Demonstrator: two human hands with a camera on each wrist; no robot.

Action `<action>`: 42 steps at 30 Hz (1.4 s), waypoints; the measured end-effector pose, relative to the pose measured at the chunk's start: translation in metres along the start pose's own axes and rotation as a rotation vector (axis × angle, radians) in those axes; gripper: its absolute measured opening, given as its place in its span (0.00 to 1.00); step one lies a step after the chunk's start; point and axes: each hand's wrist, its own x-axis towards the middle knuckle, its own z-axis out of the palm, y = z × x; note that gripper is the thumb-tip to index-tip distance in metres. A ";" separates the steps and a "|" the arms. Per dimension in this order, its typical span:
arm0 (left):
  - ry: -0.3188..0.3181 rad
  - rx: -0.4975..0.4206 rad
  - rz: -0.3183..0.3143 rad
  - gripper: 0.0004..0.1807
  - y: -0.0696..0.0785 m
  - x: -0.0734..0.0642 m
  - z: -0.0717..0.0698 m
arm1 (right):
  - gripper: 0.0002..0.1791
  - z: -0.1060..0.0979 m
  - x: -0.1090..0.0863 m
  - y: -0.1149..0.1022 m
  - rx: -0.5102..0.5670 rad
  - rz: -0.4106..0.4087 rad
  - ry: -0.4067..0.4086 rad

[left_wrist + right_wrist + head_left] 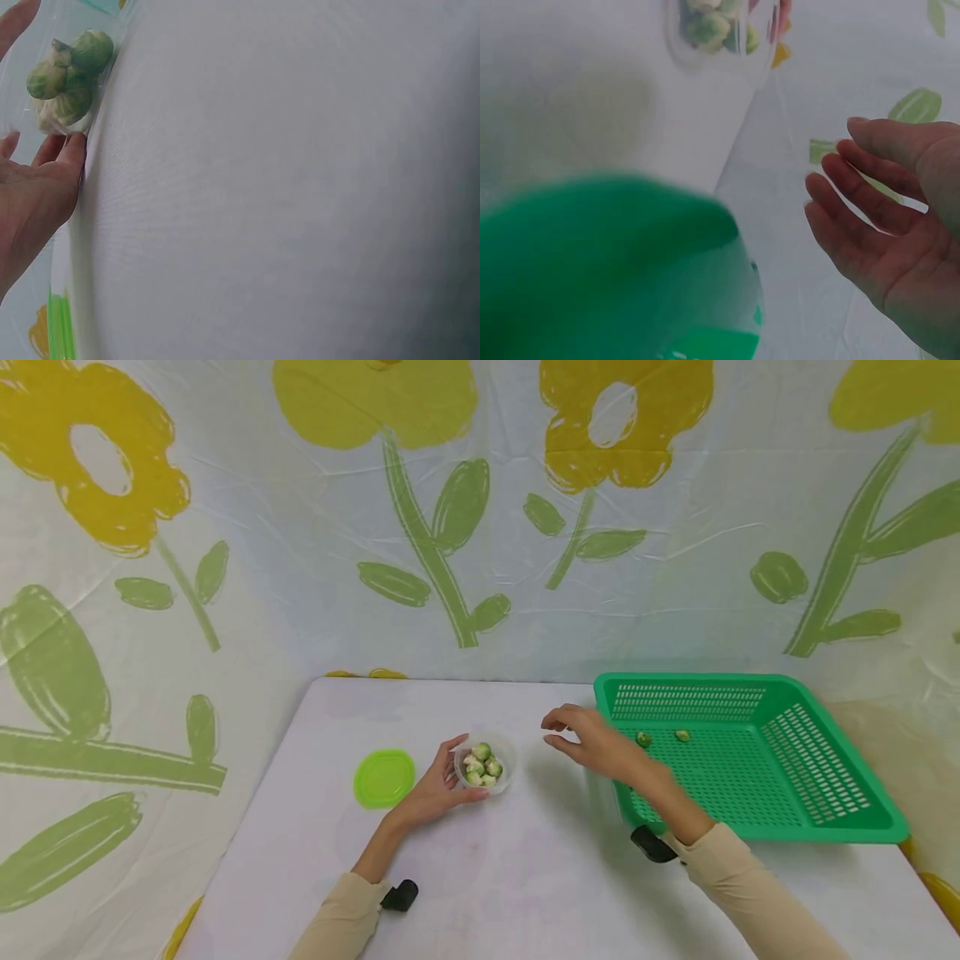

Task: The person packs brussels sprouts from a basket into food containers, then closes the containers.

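Looks like the filling step to me: the tub [511,763] sits mid surface [487,885] with sprouts [482,766] inside, and the left hand [429,797] has fingers and thumb curled round its left side. Right hand [597,744] is empty, fingers loosely bent, thumb apart, between tub and basket [697,679]. At least two strays [643,739] lie toward the basket's left side, so I'd guess next calls for a light pinch on one. Lid [384,779]'s off, left of the tub.
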 end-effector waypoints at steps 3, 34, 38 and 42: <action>0.000 -0.004 0.002 0.56 -0.001 0.000 -0.001 | 0.08 -0.009 -0.002 0.000 0.002 0.027 -0.002; -0.020 0.004 -0.004 0.57 -0.002 0.000 -0.001 | 0.11 -0.068 -0.034 0.064 -0.054 0.148 0.059; -0.011 0.006 0.000 0.57 -0.001 -0.002 0.000 | 0.11 -0.069 -0.036 0.074 -0.058 0.165 0.035; -0.012 0.002 0.000 0.56 0.002 -0.003 0.001 | 0.12 -0.069 -0.038 0.084 -0.073 0.178 0.002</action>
